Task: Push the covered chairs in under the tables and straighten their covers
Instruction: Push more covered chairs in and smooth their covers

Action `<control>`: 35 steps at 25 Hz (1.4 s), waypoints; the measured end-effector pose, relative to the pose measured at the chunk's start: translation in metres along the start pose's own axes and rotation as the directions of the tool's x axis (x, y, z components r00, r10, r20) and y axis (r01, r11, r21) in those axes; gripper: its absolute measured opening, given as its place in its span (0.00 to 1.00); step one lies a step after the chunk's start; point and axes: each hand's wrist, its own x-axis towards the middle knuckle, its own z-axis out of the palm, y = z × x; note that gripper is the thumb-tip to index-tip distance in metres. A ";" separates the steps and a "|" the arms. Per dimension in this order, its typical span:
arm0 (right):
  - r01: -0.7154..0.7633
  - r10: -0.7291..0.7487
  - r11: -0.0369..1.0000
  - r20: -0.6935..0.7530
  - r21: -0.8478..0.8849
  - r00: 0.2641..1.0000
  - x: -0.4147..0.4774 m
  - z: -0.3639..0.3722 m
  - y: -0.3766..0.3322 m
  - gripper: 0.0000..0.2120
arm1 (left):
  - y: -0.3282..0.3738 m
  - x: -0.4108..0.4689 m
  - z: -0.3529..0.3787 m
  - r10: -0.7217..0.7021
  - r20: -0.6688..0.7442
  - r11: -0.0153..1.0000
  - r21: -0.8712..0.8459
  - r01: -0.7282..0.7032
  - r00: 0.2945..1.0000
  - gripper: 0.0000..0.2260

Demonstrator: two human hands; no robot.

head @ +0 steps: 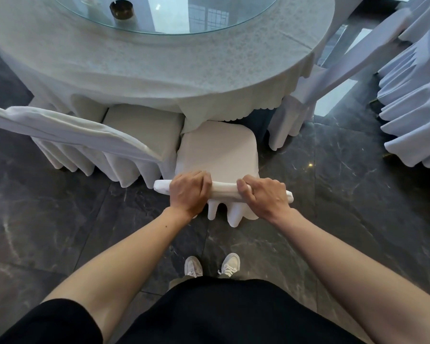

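A white-covered chair (219, 150) stands straight in front of me, its seat partly under the round table (159, 78) with a pale cloth. Both hands grip the top of its backrest. My left hand (189, 191) holds the left part of the covered top rail, and my right hand (262, 194) holds the right part. The cover's pleated skirt hangs below the rail between my hands. A second covered chair (90, 142) stands close at the left, its seat touching the first chair's side.
A glass turntable (164, 13) with a dark ashtray (121, 9) lies on the table. More covered chairs stand at the right (412, 120) and the upper right (333, 78). The floor is dark marble tile (333, 194). My white shoes (211, 265) are just behind the chair.
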 end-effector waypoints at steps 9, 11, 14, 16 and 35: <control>0.012 -0.013 1.000 -0.165 -0.013 0.986 0.011 0.007 -0.001 0.25 | -0.005 0.015 0.012 0.065 -0.154 0.998 0.032 -0.061 0.986 0.19; 0.033 -0.032 0.999 -0.194 0.001 0.980 0.020 0.008 0.001 0.25 | -0.005 0.024 0.011 0.056 -0.160 0.998 0.035 -0.051 0.986 0.20; 0.027 -0.024 1.000 -0.223 0.007 0.974 0.039 0.009 0.002 0.25 | -0.007 0.043 0.011 0.042 -0.140 0.999 0.028 -0.039 0.989 0.20; 0.012 -0.013 1.000 -0.243 -0.003 0.970 0.050 0.010 0.001 0.24 | -0.011 0.054 0.011 0.041 -0.125 0.999 0.023 -0.038 0.991 0.20; -0.038 0.027 0.999 -0.357 -0.023 0.934 0.121 0.033 -0.032 0.22 | -0.067 0.126 0.000 0.088 -0.085 0.996 -0.011 -0.090 0.992 0.18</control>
